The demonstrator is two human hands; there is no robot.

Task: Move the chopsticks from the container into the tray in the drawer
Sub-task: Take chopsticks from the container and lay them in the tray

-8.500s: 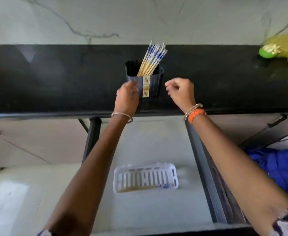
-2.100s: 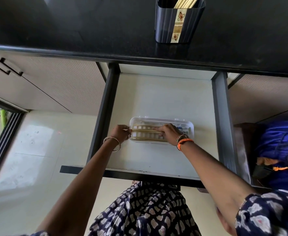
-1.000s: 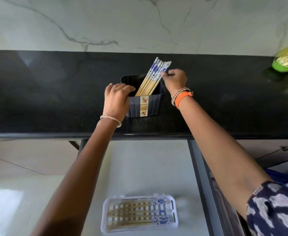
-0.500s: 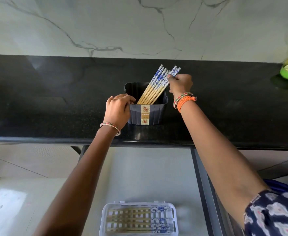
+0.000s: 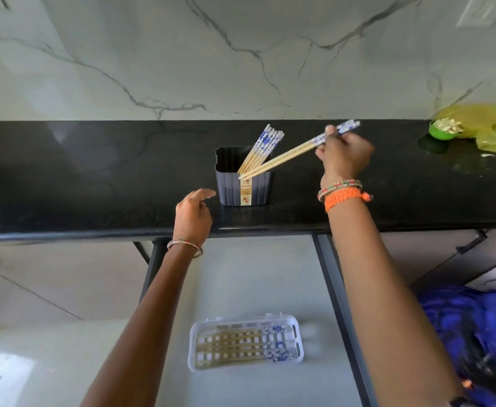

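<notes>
A dark ribbed container [image 5: 245, 186] stands on the black counter with several blue-and-white-topped chopsticks [image 5: 262, 148] leaning in it. My right hand [image 5: 343, 155] grips a pair of chopsticks [image 5: 287, 155] by their patterned ends, tilted to the right, their tips just over the container's rim. My left hand [image 5: 193, 215] hovers relaxed just left of the container, not touching it. Below, in the open drawer [image 5: 240, 277], a white slotted tray [image 5: 245, 340] holds several chopsticks lying flat.
The black counter [image 5: 94, 183] runs across under a marble wall. A green bowl [image 5: 443, 130] and a yellow bag [image 5: 484, 124] sit at the far right. Dark drawer rails flank the drawer. Blue cloth [image 5: 475, 327] lies at the lower right.
My right hand has pulled a pair of chopsticks up and to the right out of the bunch. My left hand has let go of the container and drawn back.
</notes>
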